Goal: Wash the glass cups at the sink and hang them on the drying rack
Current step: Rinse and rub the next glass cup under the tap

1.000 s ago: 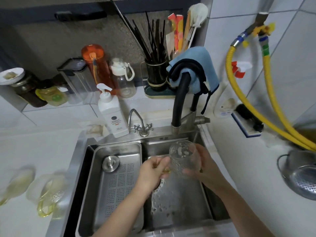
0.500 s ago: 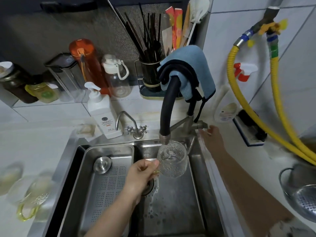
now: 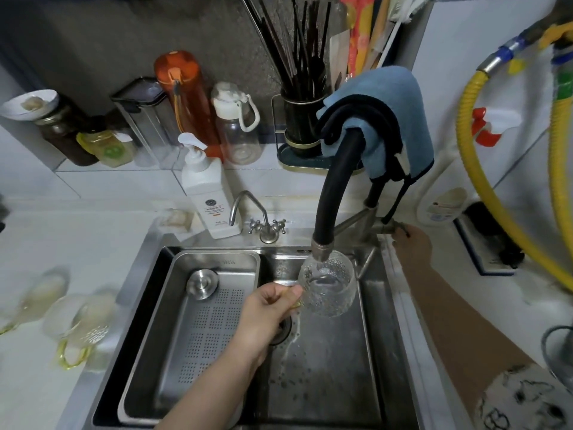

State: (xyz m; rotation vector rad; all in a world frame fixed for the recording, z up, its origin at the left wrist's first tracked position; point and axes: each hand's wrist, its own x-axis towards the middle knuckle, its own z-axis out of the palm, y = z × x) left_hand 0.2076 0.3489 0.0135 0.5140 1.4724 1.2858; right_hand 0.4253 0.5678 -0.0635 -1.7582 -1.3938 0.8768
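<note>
Worktop's left edge: two more glass cups [image 3: 77,324] w/ yellow handles, blurred, prob. waiting their turn. In the sink [image 3: 366,383], left hand [image 3: 266,318] has fingers curled tight, pinching the handle of the glass cup [image 3: 329,288], mouth up right under the black spout [image 3: 336,193], presumably to fill and rinse. Right hand [image 3: 412,246] at the tap lever, sink's back-right corner; fingers closed round it, likely controlling flow. Drying rack not in view.

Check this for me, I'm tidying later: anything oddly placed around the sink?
A blue cloth is draped over the black faucet neck, and clear yellow-handled cups lie tipped on the left counter.
</note>
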